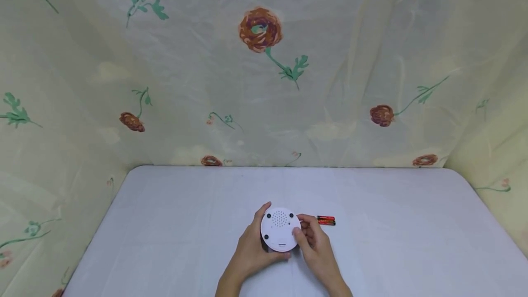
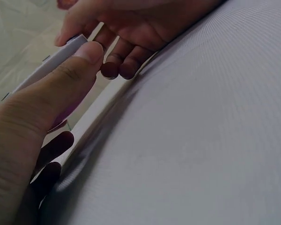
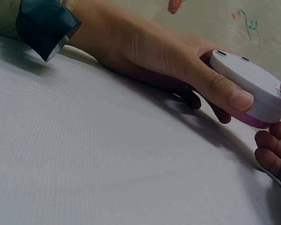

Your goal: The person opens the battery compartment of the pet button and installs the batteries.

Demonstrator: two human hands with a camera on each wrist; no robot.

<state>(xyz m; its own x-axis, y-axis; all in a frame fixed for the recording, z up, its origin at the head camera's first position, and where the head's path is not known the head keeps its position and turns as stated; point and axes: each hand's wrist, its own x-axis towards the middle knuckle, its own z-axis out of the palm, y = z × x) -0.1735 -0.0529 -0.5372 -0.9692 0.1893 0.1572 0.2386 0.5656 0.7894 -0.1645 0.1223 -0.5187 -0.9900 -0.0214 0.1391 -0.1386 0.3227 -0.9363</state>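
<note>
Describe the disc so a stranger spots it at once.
In the head view, find the white table before the flowered curtain. Near the table's middle lie red-and-black batteries; just left of them is the disc, held. Unlike them, it is round and white, with small holes and dark spots on its upper face.

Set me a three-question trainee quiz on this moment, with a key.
1. Multiple choice: where do the red batteries lie?
a) under the left hand
b) on the table, just beyond the right hand
c) at the table's left edge

2. True or false: the left hand is apart from the round white device.

3. Fill in: in the right wrist view, the device's lower band is ____.

Key: 1 b; 2 false; 3 purple-pink.
</note>
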